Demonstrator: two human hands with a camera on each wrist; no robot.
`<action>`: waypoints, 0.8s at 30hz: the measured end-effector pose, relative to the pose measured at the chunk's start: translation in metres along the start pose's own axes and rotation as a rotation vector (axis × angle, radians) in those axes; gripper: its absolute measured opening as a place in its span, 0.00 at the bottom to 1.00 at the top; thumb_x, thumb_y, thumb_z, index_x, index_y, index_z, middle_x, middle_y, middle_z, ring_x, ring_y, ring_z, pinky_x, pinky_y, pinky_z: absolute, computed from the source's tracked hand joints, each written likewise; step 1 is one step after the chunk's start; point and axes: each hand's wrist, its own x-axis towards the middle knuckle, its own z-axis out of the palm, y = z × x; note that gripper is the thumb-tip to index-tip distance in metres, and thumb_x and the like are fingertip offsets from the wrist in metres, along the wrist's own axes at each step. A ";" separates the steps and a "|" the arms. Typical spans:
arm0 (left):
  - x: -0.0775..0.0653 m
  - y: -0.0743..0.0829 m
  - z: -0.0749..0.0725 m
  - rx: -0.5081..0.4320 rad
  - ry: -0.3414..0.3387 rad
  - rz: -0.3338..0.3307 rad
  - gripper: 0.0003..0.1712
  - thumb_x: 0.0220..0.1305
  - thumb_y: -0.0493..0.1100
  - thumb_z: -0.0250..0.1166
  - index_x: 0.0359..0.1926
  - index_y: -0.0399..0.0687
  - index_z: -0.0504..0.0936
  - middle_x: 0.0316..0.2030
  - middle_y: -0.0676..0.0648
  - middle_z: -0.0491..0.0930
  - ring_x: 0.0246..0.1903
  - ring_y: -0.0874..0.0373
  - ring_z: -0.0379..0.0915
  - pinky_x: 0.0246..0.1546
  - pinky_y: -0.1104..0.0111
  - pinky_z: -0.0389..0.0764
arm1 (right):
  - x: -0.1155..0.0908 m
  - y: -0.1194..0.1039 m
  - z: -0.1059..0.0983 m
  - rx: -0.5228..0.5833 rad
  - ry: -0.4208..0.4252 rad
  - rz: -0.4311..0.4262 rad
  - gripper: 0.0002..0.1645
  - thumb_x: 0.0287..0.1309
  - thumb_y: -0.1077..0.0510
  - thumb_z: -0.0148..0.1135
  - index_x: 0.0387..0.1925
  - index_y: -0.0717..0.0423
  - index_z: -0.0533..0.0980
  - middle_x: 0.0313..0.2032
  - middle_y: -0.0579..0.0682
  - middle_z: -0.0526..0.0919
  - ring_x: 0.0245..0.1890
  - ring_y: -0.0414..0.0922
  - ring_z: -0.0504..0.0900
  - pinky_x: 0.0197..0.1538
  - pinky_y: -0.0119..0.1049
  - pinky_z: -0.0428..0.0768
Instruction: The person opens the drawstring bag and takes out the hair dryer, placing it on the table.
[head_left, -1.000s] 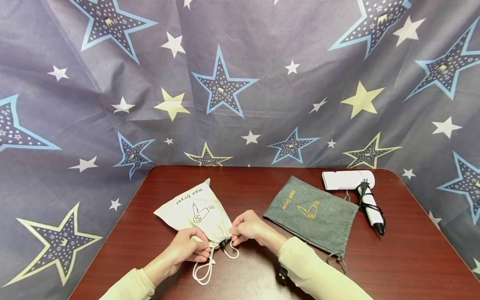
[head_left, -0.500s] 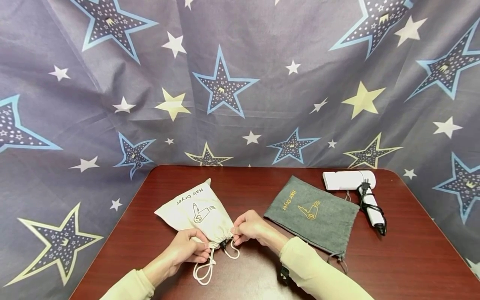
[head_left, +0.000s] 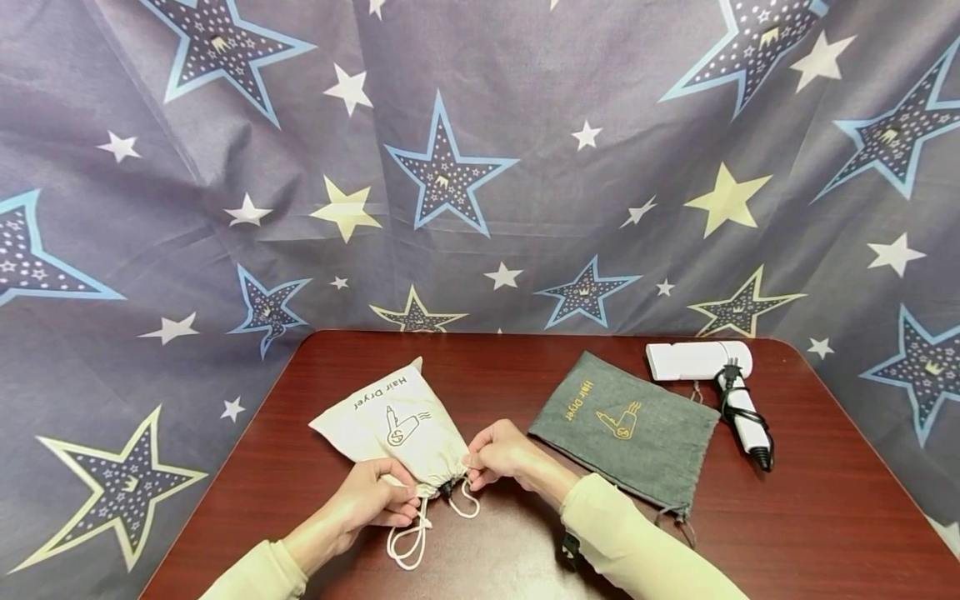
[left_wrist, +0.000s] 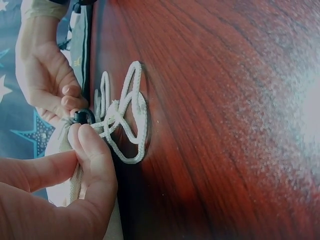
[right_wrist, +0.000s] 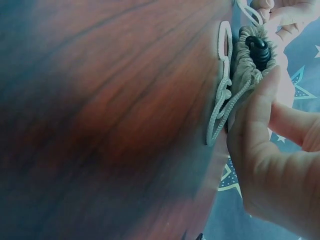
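A cream drawstring bag (head_left: pixel 397 429) printed "Hair Dryer" lies on the table at centre left, its gathered mouth towards me. My left hand (head_left: pixel 371 496) pinches one side of that mouth, and my right hand (head_left: pixel 498 454) pinches the opposite side. Between them, a black ribbed piece (right_wrist: pixel 259 52) that looks like a cable end shows in the puckered opening in the right wrist view. White cord (left_wrist: pixel 141 117) hangs from the mouth in loops and lies on the table in the left wrist view. Whatever else the bag contains is hidden.
On the right lies a flat grey drawstring bag (head_left: pixel 630 433), also marked "Hair Dryer". Beyond it is a white hair dryer (head_left: pixel 690 361) with a black cord wound round its handle. The reddish-brown table (head_left: pixel 817 500) backs onto a star-patterned curtain (head_left: pixel 525 200).
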 end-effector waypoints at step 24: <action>0.001 -0.002 -0.003 -0.003 -0.008 -0.009 0.04 0.63 0.25 0.65 0.37 0.34 0.79 0.26 0.42 0.85 0.25 0.58 0.84 0.30 0.66 0.87 | 0.005 0.004 0.000 0.008 0.023 0.006 0.07 0.59 0.78 0.64 0.27 0.70 0.78 0.18 0.54 0.79 0.18 0.41 0.80 0.27 0.33 0.85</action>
